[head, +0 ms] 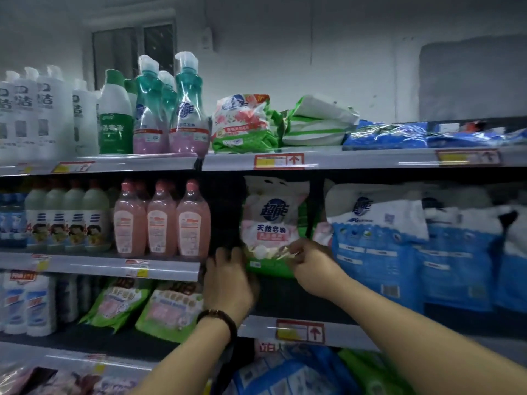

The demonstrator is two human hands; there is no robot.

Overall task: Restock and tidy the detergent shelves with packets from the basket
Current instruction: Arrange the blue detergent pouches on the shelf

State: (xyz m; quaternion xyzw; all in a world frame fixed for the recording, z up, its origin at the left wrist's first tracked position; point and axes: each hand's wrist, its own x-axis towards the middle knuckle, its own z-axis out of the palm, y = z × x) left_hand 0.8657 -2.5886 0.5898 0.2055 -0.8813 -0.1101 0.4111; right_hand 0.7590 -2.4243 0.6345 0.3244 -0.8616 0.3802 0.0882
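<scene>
On the middle shelf, right of centre, a pink-and-green packet (274, 223) stands upright in a dark gap, and both hands are on it. The right hand (310, 260) has curled fingers pinching the packet's lower right corner. The left hand (228, 277) sits against the lower left edge, fingers pointing up, but it is blurred, so I cannot tell whether it grips or only touches. A dark bracelet (218, 319) rings that wrist.

Just beside the packet on its right are big blue-and-white bags (379, 246), packed upright side by side. To its left, across the gap, stands a row of pink bottles (162, 220).

The top shelf (356, 159) holds white bottles (42, 115), teal pump bottles (185, 109) and a flowered green packet (245, 124). Past those come folded green-and-white packets (316, 124) — then blue packets (385, 135) lying flat.

One level down, green pouches (168, 306) lean back at an angle.
</scene>
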